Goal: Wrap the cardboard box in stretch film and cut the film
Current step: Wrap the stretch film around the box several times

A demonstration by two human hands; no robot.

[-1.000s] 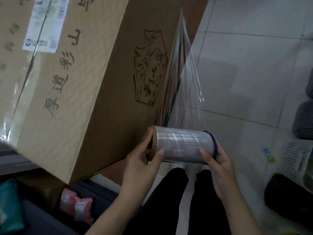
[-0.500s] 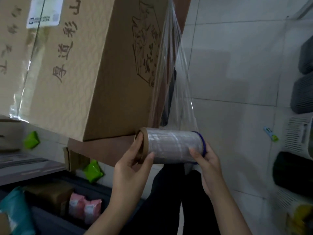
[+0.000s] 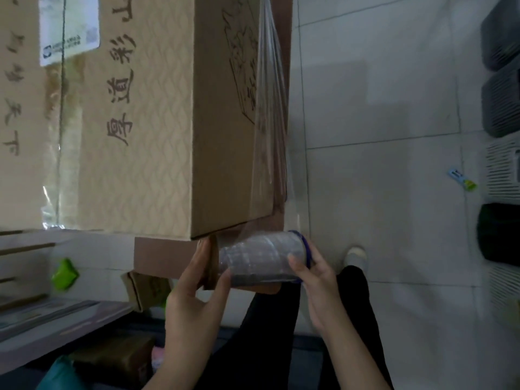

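Observation:
A large cardboard box (image 3: pixel 146 130) with printed characters and a white label fills the upper left. It rests on a second brown box (image 3: pixel 160 257). Clear stretch film (image 3: pixel 270 130) runs down the box's right side to the roll of stretch film (image 3: pixel 261 258), held level just below the box's near right corner. My left hand (image 3: pixel 194 299) grips the roll's cardboard-core end. My right hand (image 3: pixel 315 280) grips the end with the blue rim. A band of film also shows on the box's left part.
Grey tiled floor (image 3: pixel 380 192) lies to the right. Dark and white slatted baskets (image 3: pixel 501 108) stand along the right edge, a small blue and green scrap (image 3: pixel 461 180) near them. Packets, a green pouch (image 3: pixel 64 274) and boxes crowd the lower left. My legs and a shoe (image 3: pixel 356 254) are below.
The roll has come in under the box's near right corner, and the film now lies flatter against the box's side. My view has swung so the box stands more upright.

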